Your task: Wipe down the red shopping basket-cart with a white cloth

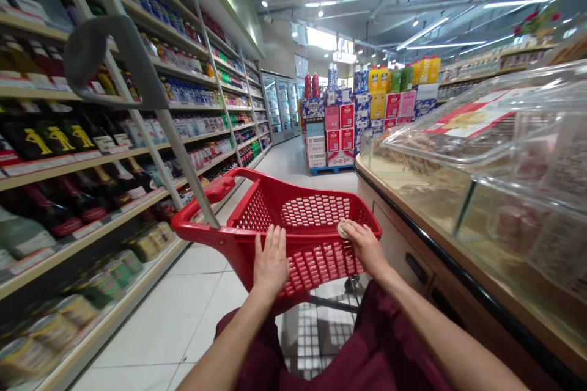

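A red plastic shopping cart [293, 186] with a perforated basket stands sideways in front of me. My left hand [271, 263] lies on its near rim, fingers stretched out flat and holding nothing. Further right along the same rim, my right hand [367, 247] presses a small pale wad, which looks like a folded cloth [342, 229], against the red plastic. Much of the cloth is hidden under the fingers. From the cart's left end rise metal bars with a grey plastic handle piece [149, 67].
Shelves of bottles and cans [183, 116] line the left side. A glass-fronted counter [422, 195] with clear plastic lids is close on the right. Ahead, stacked drink cartons [339, 128] stand on a blue pallet, with glass-door fridges [279, 104] beyond. White tiles [192, 305] cover the floor.
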The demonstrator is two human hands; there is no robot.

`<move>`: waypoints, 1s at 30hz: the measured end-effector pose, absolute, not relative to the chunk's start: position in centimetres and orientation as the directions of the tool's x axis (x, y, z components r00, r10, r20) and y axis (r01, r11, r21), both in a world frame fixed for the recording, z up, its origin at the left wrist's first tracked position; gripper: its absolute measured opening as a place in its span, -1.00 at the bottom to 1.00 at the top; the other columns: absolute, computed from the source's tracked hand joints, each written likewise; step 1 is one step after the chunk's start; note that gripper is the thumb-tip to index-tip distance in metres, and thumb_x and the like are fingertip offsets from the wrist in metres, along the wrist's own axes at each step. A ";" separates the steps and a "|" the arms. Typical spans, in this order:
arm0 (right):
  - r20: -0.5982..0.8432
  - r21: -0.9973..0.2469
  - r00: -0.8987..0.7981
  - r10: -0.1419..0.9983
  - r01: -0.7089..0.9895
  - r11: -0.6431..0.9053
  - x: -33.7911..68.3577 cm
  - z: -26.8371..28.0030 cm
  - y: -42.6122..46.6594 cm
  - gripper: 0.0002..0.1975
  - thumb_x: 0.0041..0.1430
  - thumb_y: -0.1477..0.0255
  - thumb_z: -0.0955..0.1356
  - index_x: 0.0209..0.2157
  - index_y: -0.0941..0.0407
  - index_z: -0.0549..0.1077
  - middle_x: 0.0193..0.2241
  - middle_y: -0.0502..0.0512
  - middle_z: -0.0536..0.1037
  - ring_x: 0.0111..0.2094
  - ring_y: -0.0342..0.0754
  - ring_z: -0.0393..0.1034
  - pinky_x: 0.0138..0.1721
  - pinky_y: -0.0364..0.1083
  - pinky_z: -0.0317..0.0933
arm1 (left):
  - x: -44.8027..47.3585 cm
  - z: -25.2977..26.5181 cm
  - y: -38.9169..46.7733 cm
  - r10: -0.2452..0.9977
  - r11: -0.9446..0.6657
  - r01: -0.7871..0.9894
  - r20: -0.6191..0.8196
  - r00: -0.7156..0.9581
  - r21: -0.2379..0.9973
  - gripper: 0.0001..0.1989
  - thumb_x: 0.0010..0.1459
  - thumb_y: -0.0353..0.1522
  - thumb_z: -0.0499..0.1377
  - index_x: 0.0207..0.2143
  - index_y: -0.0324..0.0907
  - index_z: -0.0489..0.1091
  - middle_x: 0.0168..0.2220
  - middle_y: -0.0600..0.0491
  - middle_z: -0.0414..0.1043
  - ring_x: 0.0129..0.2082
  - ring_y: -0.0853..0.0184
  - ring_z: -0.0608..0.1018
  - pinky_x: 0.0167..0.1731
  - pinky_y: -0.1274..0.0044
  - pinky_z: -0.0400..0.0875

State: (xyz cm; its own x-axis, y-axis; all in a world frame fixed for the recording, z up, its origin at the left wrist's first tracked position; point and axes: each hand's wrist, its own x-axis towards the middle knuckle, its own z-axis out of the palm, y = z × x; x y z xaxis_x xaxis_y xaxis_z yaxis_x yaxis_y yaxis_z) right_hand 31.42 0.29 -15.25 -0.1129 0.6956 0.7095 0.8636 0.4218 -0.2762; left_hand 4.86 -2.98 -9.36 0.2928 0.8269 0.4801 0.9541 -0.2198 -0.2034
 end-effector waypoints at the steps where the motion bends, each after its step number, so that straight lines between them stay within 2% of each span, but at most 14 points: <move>1: 0.714 -0.289 -0.047 0.698 0.888 0.356 33.1 -15.9 0.2 -0.56 0.00 0.65 0.13 -0.11 0.06 0.36 -0.03 0.13 0.37 -0.01 -0.03 0.23 0.00 0.12 0.04 | 4.9 -9.4 -3.0 0.828 -0.217 0.955 0.480 0.291 -0.203 -0.43 -0.01 -0.37 -0.01 0.10 -0.34 0.07 0.15 -0.12 0.07 0.18 0.17 0.01 0.15 0.22 -0.24; 3: 0.723 -0.328 0.091 0.685 0.918 0.224 35.2 -16.8 0.0 -0.54 -0.04 0.66 0.13 -0.13 0.08 0.38 -0.04 0.17 0.37 -0.02 0.02 0.24 -0.02 0.16 0.04 | 5.1 -9.3 -3.0 0.832 -0.211 0.957 0.477 0.283 -0.200 -0.43 -0.01 -0.37 -0.01 0.10 -0.35 0.07 0.15 -0.13 0.07 0.18 0.16 0.01 0.15 0.22 -0.24; 5: 0.728 -0.342 0.133 0.672 0.921 0.188 34.8 -17.1 -0.2 -0.53 -0.07 0.67 0.13 -0.12 0.10 0.38 -0.03 0.20 0.36 0.00 0.03 0.22 -0.01 0.17 0.04 | 5.4 -9.2 -3.0 0.838 -0.202 0.959 0.472 0.274 -0.198 -0.43 -0.01 -0.37 -0.02 0.10 -0.37 0.07 0.14 -0.15 0.07 0.18 0.15 0.01 0.15 0.21 -0.24; 9: 0.744 -0.276 -0.045 0.666 0.888 0.368 29.7 -16.3 -0.1 -0.48 -0.06 0.70 0.11 -0.08 0.06 0.34 0.04 0.13 0.29 0.08 -0.03 0.10 0.02 0.11 0.03 | 5.6 -9.1 -3.1 0.845 -0.202 0.958 0.458 0.276 -0.203 -0.42 0.00 -0.36 -0.01 0.10 -0.36 0.06 0.15 -0.14 0.06 0.19 0.16 0.00 0.15 0.21 -0.24; 11: 0.742 -0.258 -0.086 0.665 0.879 0.401 28.8 -16.0 0.0 -0.45 -0.06 0.72 0.10 -0.06 0.05 0.33 0.05 0.11 0.28 0.10 -0.04 0.08 0.03 0.11 0.02 | 5.6 -9.2 -3.1 0.845 -0.212 0.955 0.453 0.285 -0.206 -0.42 0.00 -0.35 -0.01 0.11 -0.34 0.06 0.16 -0.13 0.05 0.19 0.17 -0.01 0.15 0.22 -0.24; 16: 0.718 -0.324 0.121 0.685 0.929 0.176 33.3 -17.1 -0.1 -0.48 -0.07 0.71 0.11 -0.07 0.10 0.35 0.01 0.20 0.31 0.06 0.04 0.14 0.01 0.19 0.01 | 5.8 -9.4 -3.0 0.844 -0.212 0.956 0.456 0.284 -0.203 -0.42 0.01 -0.34 -0.01 0.11 -0.34 0.05 0.16 -0.14 0.03 0.19 0.16 -0.02 0.14 0.21 -0.23; 18: 0.719 -0.334 0.155 0.677 0.932 0.142 33.7 -17.2 -0.4 -0.48 -0.06 0.70 0.11 -0.06 0.10 0.34 0.02 0.21 0.31 0.07 0.05 0.12 0.00 0.19 0.02 | 5.9 -9.5 -2.9 0.845 -0.207 0.958 0.457 0.278 -0.200 -0.41 0.00 -0.34 -0.01 0.11 -0.35 0.04 0.16 -0.15 0.03 0.19 0.15 -0.02 0.14 0.20 -0.23; 22: 0.736 -0.255 -0.010 0.677 0.922 0.291 31.0 -16.6 -0.7 -0.43 -0.06 0.71 0.11 -0.01 0.03 0.28 0.08 0.10 0.24 0.14 -0.01 -0.02 0.04 0.13 0.00 | 6.1 -9.5 -2.9 0.844 -0.208 0.955 0.453 0.285 -0.213 -0.41 0.00 -0.35 -0.01 0.12 -0.34 0.04 0.17 -0.14 0.02 0.20 0.16 -0.03 0.14 0.20 -0.23; 24: 0.728 -0.233 -0.045 0.684 0.922 0.309 30.7 -16.4 -0.6 -0.43 -0.06 0.72 0.10 -0.02 0.02 0.29 0.08 0.09 0.23 0.14 -0.01 -0.01 0.05 0.14 -0.02 | 6.1 -9.4 -3.0 0.849 -0.207 0.952 0.442 0.289 -0.224 -0.41 -0.01 -0.35 -0.02 0.12 -0.31 0.03 0.17 -0.12 0.01 0.20 0.17 -0.04 0.14 0.21 -0.23; 28: 0.705 -0.320 0.138 0.696 0.937 0.138 33.3 -17.1 -0.4 -0.44 -0.08 0.71 0.11 -0.04 0.05 0.33 0.04 0.16 0.28 0.10 0.07 0.05 0.02 0.22 -0.02 | 6.3 -9.5 -3.0 0.859 -0.195 0.951 0.425 0.284 -0.241 -0.38 -0.03 -0.37 -0.01 0.13 -0.31 0.02 0.18 -0.12 -0.01 0.20 0.17 -0.07 0.14 0.20 -0.25; 30: 0.713 -0.347 0.182 0.677 0.931 0.116 33.4 -17.3 -0.4 -0.46 -0.07 0.70 0.12 -0.05 0.06 0.33 0.03 0.17 0.29 0.11 0.08 0.04 0.01 0.23 -0.01 | 6.6 -9.5 -3.0 0.859 -0.182 0.952 0.431 0.276 -0.246 -0.38 -0.04 -0.38 -0.01 0.13 -0.33 0.02 0.18 -0.14 -0.01 0.20 0.16 -0.07 0.14 0.20 -0.25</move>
